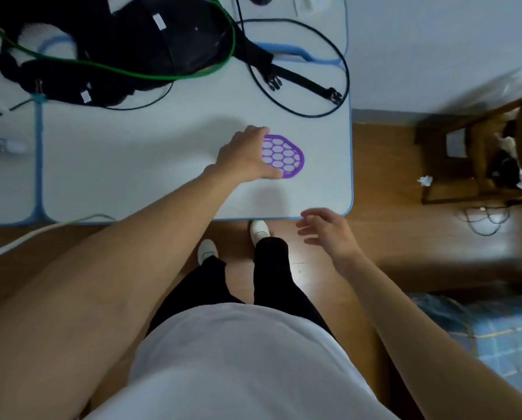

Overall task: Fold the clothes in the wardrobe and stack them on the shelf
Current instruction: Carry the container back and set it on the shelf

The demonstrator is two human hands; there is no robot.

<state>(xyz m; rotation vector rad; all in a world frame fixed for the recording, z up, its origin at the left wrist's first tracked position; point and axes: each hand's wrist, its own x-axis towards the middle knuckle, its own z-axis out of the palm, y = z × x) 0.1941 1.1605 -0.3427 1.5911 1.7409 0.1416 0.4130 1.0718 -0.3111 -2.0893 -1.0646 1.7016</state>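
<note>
No wardrobe and no clothes to fold are in view. My left hand [243, 156] reaches over the white table [132, 165] and holds the left side of a flat purple honeycomb-patterned disc [285, 157], thumb along its near edge and fingers over its far edge. The disc lies flat on the table near the right end. My right hand [326, 231] hovers with fingers loosely spread just off the table's front right corner, holding nothing.
A black strap harness [126, 47] with green [174, 75] and black cables [299, 110] covers the table's far side. A wooden piece of furniture [484, 153] stands on the floor at right. Blue checked fabric [502, 338] lies at lower right.
</note>
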